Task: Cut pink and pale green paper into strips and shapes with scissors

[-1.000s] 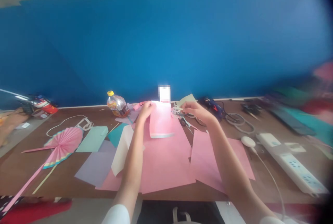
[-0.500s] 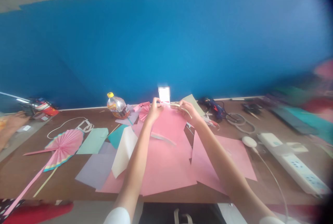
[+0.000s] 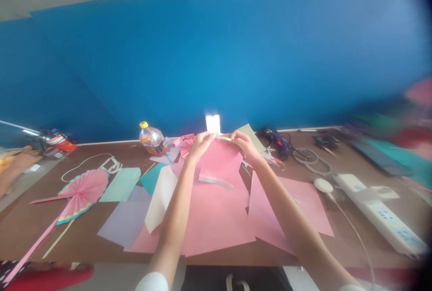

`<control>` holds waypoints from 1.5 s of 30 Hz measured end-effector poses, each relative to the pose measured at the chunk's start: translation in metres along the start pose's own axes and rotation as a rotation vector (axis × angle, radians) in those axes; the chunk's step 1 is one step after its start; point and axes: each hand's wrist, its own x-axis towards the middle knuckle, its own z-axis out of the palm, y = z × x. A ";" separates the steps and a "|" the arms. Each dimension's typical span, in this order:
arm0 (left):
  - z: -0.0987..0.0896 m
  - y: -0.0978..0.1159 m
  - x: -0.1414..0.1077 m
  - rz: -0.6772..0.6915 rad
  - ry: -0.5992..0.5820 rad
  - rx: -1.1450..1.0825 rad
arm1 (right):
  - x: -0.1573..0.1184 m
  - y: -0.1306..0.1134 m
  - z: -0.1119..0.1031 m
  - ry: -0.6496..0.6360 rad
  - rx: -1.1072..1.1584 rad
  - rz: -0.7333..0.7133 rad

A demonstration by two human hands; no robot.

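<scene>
My left hand (image 3: 201, 145) is closed in a pinch at the upper left corner of a pink sheet of paper (image 3: 221, 160). At the upper right, my right hand (image 3: 245, 144) grips the same sheet with bent fingers. A thin pale strip (image 3: 224, 138) runs along the top edge between both hands, its right end under my right fingers. The sheet hangs tilted, its pale lower edge over larger pink paper (image 3: 216, 223) on the table. A folded white sheet (image 3: 162, 198) stands near my left forearm. More pink paper (image 3: 307, 203) lies by my right forearm.
A pink pleated paper fan (image 3: 84, 189) lies left, near mint paper (image 3: 120, 184). A bottle with a yellow cap (image 3: 153, 140) stands at the back. To the right are a power strip (image 3: 381, 212) and a white round plug (image 3: 323, 185). Another person's hand (image 3: 20, 165) is at far left.
My left fingers have moved inward along the top edge, from raised to lower and flatter. My right fingers have also shifted slightly left. The hanging sheet has swung a little right.
</scene>
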 end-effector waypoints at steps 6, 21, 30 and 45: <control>-0.002 -0.002 0.000 0.063 -0.095 0.051 | -0.003 -0.007 -0.006 -0.044 -0.059 -0.001; 0.009 0.009 -0.004 0.115 -0.209 0.108 | 0.001 0.001 0.007 0.007 -0.541 -0.069; 0.009 0.006 -0.007 -0.025 -0.184 -0.013 | 0.000 -0.007 0.000 0.030 -0.433 -0.031; 0.013 0.006 -0.005 0.032 -0.220 0.003 | 0.004 0.000 -0.002 0.067 -0.419 -0.038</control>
